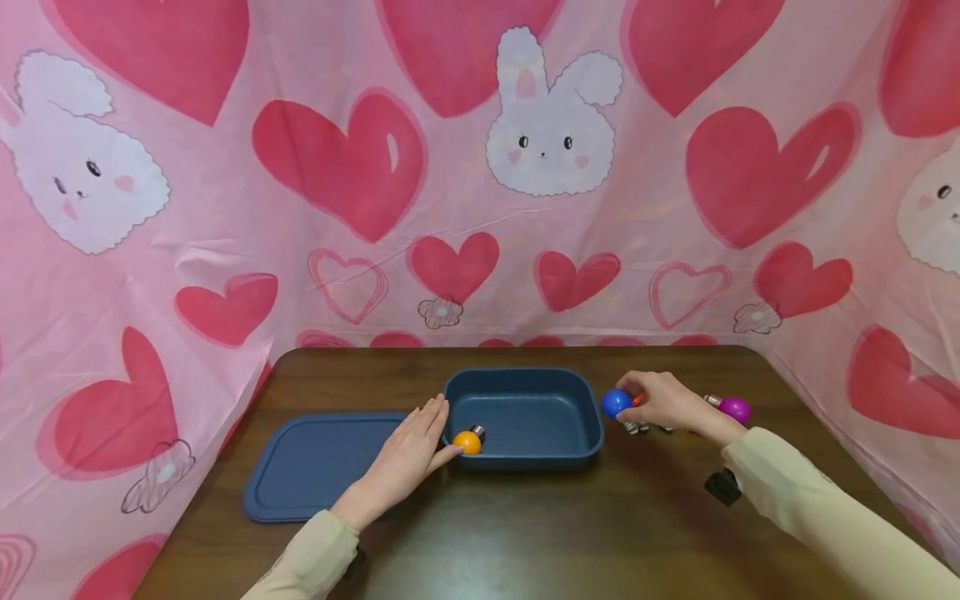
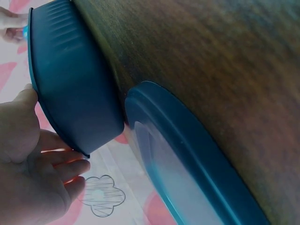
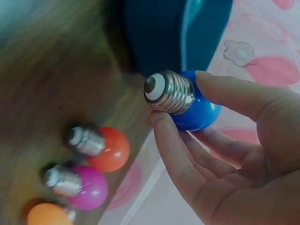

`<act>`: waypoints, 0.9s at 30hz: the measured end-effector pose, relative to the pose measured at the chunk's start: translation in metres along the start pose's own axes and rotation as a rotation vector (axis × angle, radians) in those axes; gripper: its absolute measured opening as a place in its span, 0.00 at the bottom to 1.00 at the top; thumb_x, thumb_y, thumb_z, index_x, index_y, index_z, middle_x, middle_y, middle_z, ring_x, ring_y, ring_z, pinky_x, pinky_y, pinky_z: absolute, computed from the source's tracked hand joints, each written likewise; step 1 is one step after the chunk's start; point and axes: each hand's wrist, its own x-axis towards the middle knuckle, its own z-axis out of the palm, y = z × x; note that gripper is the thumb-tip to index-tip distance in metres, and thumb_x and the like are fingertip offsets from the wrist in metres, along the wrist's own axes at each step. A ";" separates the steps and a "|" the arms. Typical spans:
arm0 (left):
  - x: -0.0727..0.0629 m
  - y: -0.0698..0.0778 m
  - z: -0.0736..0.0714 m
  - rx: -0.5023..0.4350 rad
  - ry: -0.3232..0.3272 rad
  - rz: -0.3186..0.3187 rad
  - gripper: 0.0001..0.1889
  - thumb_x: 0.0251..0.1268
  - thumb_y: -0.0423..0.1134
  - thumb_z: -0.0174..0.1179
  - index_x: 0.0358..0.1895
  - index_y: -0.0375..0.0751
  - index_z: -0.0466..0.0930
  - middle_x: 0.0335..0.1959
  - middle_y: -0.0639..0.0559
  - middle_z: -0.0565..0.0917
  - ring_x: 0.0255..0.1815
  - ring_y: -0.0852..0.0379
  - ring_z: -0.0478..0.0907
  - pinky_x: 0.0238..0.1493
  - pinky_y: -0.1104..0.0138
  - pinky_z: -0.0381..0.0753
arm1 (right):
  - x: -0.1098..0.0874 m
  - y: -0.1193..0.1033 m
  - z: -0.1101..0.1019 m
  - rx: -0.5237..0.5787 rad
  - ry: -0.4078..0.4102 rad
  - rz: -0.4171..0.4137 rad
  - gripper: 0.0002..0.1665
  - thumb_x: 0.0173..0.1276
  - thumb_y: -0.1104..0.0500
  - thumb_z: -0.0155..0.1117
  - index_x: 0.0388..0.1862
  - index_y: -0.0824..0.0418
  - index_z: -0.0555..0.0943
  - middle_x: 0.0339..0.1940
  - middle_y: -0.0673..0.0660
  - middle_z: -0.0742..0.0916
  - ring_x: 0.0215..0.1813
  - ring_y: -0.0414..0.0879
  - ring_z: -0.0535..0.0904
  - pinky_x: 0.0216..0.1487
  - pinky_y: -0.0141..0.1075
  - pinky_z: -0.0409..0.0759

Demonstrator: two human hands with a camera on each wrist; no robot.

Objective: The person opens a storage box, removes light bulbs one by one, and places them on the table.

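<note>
A blue light bulb [image 1: 617, 404] with a silver screw base is pinched between the thumb and fingers of my right hand [image 1: 663, 402], just off the right end of a dark blue box [image 1: 528, 425]. The right wrist view shows the base of this blue bulb [image 3: 197, 110] pointing away from the palm. An orange bulb [image 1: 467, 442] lies inside the box at its front left corner. My left hand [image 1: 405, 448] rests against the box's left end, its fingers extended and thumb at the rim. In the left wrist view that hand [image 2: 35, 164] touches the box rim [image 2: 49, 122].
A flat blue lid [image 1: 322, 458] lies left of the box, partly under the left forearm. On the table's right side are a purple bulb [image 1: 735, 409], a red bulb [image 3: 112, 150] and another orange bulb [image 3: 47, 215]. A heart-and-rabbit cloth [image 1: 480, 217] hangs behind the table.
</note>
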 end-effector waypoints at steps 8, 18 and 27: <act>0.000 -0.001 -0.001 0.001 0.000 -0.010 0.40 0.70 0.60 0.54 0.73 0.32 0.63 0.76 0.38 0.65 0.76 0.44 0.65 0.75 0.52 0.66 | -0.018 0.019 0.003 -0.025 0.036 0.033 0.26 0.55 0.56 0.77 0.47 0.70 0.80 0.40 0.67 0.87 0.39 0.54 0.83 0.42 0.48 0.87; 0.000 0.000 -0.001 -0.003 -0.004 -0.012 0.40 0.70 0.61 0.53 0.73 0.32 0.64 0.76 0.38 0.66 0.76 0.44 0.65 0.75 0.52 0.66 | -0.035 0.043 0.016 -0.081 0.051 0.073 0.24 0.53 0.56 0.78 0.42 0.68 0.80 0.33 0.60 0.87 0.33 0.48 0.81 0.36 0.42 0.86; -0.001 0.002 -0.001 -0.008 -0.002 -0.009 0.40 0.70 0.61 0.53 0.73 0.32 0.64 0.75 0.39 0.66 0.76 0.44 0.65 0.75 0.52 0.67 | -0.045 0.056 0.026 -0.139 0.084 0.028 0.22 0.51 0.56 0.79 0.39 0.67 0.81 0.26 0.49 0.81 0.29 0.38 0.70 0.29 0.29 0.73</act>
